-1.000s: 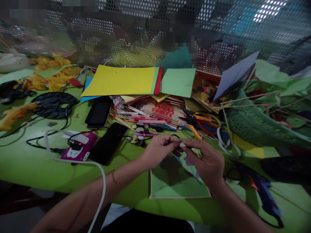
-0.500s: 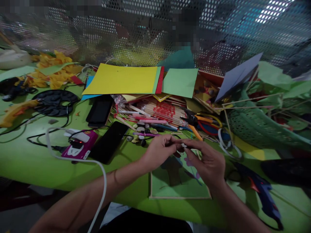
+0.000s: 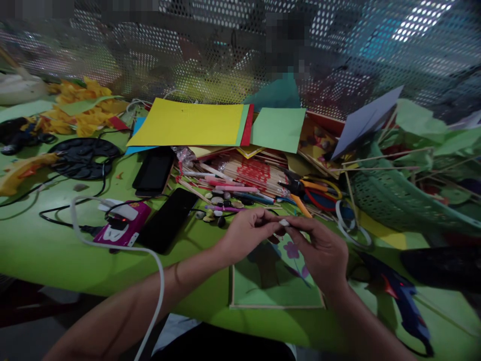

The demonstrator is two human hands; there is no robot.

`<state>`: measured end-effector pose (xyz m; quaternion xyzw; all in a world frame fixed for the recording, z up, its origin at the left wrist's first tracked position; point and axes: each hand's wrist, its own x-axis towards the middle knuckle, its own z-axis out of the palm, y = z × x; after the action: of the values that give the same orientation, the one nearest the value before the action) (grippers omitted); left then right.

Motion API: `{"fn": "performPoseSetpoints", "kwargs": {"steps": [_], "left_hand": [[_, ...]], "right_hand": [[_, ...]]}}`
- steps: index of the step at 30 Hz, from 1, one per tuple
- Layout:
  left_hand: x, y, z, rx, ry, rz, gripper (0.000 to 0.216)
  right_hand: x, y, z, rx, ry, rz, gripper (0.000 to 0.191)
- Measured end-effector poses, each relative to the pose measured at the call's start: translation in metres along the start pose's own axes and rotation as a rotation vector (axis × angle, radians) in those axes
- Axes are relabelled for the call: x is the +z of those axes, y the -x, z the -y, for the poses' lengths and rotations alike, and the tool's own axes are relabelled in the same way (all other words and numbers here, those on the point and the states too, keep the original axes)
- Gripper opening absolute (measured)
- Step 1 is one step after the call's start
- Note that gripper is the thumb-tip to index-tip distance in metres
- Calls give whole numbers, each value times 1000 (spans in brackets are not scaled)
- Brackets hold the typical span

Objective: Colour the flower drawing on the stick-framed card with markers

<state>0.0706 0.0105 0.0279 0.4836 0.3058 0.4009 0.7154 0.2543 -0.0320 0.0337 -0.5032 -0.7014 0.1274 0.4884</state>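
Above a green picture card (image 3: 296, 298) with a narrow wooden frame, my two hands meet fingertip to fingertip. A small whitish piece, seemingly a pebble (image 3: 284, 223), shows between them. My right hand (image 3: 326, 253) pinches it between thumb and index finger. The fingers of my left hand (image 3: 248, 233) are closed against its other side, and their tips are partly hidden. On the card are a brown tree shape and a purple flower (image 3: 291, 249); my hands cover its upper part.
Several pebbles (image 3: 225, 203), pens and bundled sticks (image 3: 255, 170) lie beyond my hands. Two dark phones (image 3: 169, 220) and a purple power strip (image 3: 122, 225) with cables are on the left. A blue glue gun (image 3: 408, 306), white tape roll (image 3: 353, 225) and green basket (image 3: 394, 195) stand right.
The right-hand fingers have shifted slightly, showing more of the whitish pebble and the purple flower beneath. My left hand stays almost in place.
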Motion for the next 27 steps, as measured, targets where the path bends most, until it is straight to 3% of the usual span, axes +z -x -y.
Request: {"fn": "performPoseSetpoints", "kwargs": {"steps": [10, 19, 27], "left_hand": [[-1, 1, 1, 39, -74, -6, 34], [0, 4, -6, 77, -178, -23, 16], [-3, 4, -4, 81, -246, 6, 20]], "right_hand": [[0, 2, -2, -12, 6, 17, 22], [0, 1, 0, 103, -121, 33, 18], [-1, 0, 3, 170, -137, 13, 15]]}}
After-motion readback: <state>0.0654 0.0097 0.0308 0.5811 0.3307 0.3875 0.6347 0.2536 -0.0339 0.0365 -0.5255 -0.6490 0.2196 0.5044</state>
